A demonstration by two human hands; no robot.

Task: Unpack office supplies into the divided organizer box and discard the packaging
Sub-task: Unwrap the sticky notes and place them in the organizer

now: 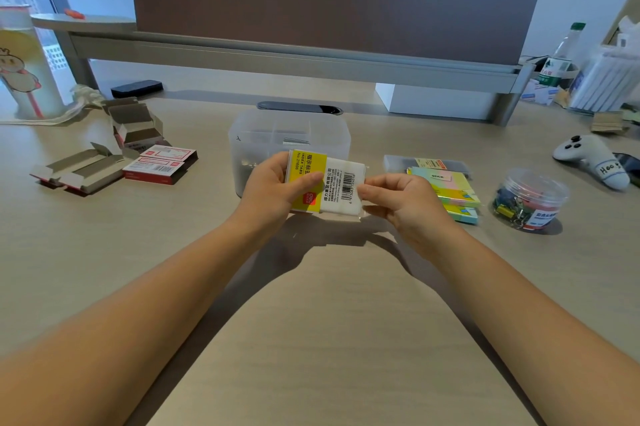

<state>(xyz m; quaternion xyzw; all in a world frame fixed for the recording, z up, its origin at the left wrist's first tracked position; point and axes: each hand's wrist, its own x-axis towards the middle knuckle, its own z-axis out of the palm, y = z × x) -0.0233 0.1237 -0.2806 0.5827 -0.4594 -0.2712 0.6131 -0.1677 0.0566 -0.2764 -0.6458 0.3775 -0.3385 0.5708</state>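
- Left hand [273, 188]: closed around yellow end of index tab packet [323, 182], thumb pressed on its face.
- Right hand [401, 198]: pinching packet's white end at clear wrapper edge.
- Packet: held flat above desk [311, 321], just before translucent organizer box [289, 134].
- Opened staple boxes [114, 155]: left of organizer.
- Sticky note pads [450, 188]: right of organizer.

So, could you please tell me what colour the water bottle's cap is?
Green; the water bottle shows in the head view, far right.
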